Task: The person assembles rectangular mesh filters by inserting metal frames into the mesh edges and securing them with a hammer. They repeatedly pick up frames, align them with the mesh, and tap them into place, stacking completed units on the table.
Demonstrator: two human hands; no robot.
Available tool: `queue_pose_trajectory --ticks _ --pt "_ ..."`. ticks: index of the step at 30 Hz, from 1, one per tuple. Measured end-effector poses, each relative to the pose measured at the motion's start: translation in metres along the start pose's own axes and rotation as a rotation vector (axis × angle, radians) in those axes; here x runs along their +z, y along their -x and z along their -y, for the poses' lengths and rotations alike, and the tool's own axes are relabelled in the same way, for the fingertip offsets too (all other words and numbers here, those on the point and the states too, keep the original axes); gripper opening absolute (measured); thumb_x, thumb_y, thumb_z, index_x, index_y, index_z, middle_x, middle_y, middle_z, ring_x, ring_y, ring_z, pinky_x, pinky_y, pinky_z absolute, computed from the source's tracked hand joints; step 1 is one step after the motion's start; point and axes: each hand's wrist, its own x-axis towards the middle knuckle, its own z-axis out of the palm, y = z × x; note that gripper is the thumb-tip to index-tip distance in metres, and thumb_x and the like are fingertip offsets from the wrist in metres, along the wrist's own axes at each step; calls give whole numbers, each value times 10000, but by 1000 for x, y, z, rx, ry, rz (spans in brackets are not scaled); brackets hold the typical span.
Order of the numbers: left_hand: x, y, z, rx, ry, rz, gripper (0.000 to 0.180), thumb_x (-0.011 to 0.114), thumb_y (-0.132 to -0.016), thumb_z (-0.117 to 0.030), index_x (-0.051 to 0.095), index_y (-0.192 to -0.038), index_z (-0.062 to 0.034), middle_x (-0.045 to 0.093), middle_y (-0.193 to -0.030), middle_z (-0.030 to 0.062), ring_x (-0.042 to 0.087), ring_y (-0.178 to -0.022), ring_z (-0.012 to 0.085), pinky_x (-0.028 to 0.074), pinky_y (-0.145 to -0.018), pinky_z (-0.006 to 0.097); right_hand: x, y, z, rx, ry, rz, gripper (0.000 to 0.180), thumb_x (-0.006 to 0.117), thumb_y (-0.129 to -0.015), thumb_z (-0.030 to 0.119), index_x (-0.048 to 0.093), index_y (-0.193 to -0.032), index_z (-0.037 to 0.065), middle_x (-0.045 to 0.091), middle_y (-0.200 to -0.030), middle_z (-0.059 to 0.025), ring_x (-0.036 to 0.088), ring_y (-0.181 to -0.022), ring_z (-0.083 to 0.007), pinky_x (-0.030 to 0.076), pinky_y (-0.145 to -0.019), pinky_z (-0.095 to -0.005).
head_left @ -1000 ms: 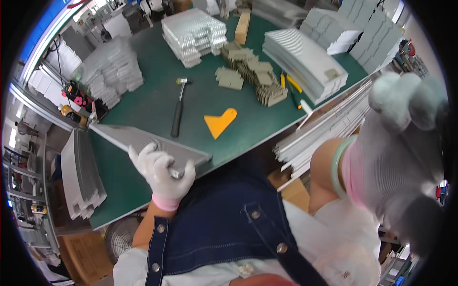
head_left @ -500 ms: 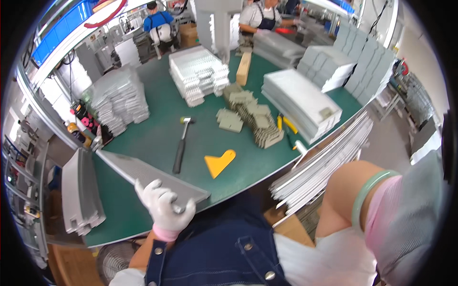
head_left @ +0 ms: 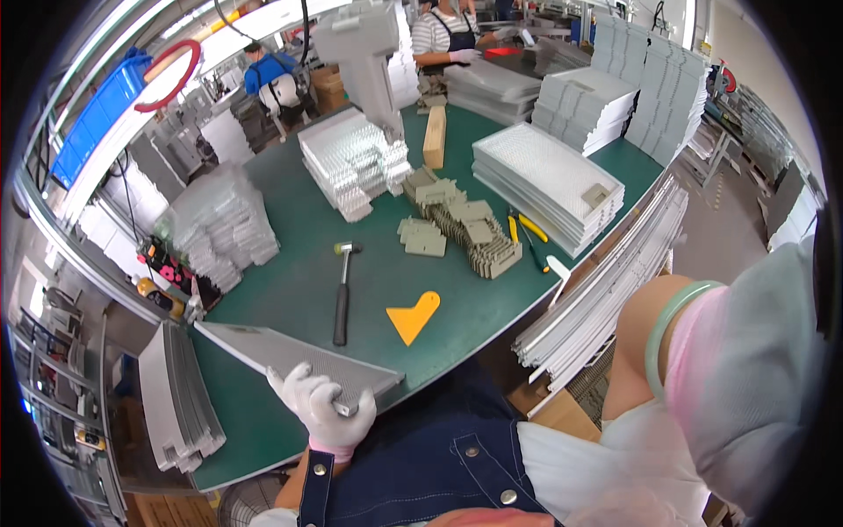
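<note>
My left hand (head_left: 327, 406), in a white glove with a pink cuff, grips the near edge of a thin grey perforated metal panel (head_left: 294, 353). The panel leans over the front left of the green table, thumb and fingers closed on its edge. Close to the camera at the right, my right hand (head_left: 755, 369) is raised, gloved in pale grey with a pink cuff, and a light green bangle circles that wrist. Its fingers cannot be made out. Beyond the panel lie a black-handled hammer (head_left: 342, 294) and a yellow scraper (head_left: 414, 316).
Stacked metal panels stand at the left (head_left: 176, 395), back (head_left: 351, 167) and right (head_left: 544, 180) of the green table (head_left: 299, 281). Several olive-grey plates (head_left: 474, 227), a wooden block (head_left: 435, 138) and yellow-handled pliers (head_left: 531, 228) lie between. Long panels (head_left: 606, 290) sit beside the right edge. Co-workers (head_left: 448, 35) stand behind.
The view has shifted, so the table and its things sit a little differently in the picture. My left hand keeps its grip on the panel; my right hand stays raised.
</note>
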Motion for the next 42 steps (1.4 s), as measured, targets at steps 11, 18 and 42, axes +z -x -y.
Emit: queue_pose_trajectory --ticks 11,18,42 --pt "7 3 5 37 -18 -54 482 774 -531 -194 449 -884 -155 476 -915 49 502 -997 347 179 -1062 743 -52 126 -118 439 470 -495 709 530 -979 213 144 -1551 52 168 -1608 -118 251 -1445 -241 276 -1140 -356" --pt "-2 -8 3 42 -42 67 465 757 -533 -164 464 -891 -125 497 -894 73 520 -988 375 225 -1032 750 -223 361 -216 1285 338 -1209 609 563 -937 219 300 -1442 4 494 -1354 -190 570 -1135 -291 495 -926 -408" --pt "7 -4 5 58 -27 -22 475 652 -519 -119 456 -952 -127 470 -896 71 494 -996 365 153 -1078 750 -128 273 -190 1358 512 -954 834 552 -944 314 77 -1532 -41 290 -1530 -240 467 -1286 -322 386 -1076 -385"
